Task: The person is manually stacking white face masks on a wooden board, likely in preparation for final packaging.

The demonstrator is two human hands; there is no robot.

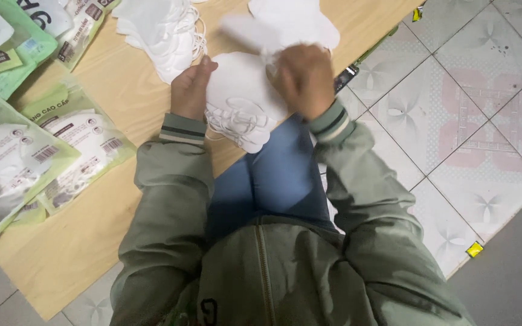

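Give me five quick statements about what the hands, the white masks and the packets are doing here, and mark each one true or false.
1. The left hand holds the edge of a stack of white face masks. True.
2. The right hand rests flat on the tiled floor. False: it is raised over the mask stack, in motion blur, with a white mask at it.
3. Green-and-white sealed packets lie on the wooden board to the person's left. True.
4. The loose pile of masks is blue. False: it is white.
5. The person wears a red sweater. False: the jacket sleeves are olive green.
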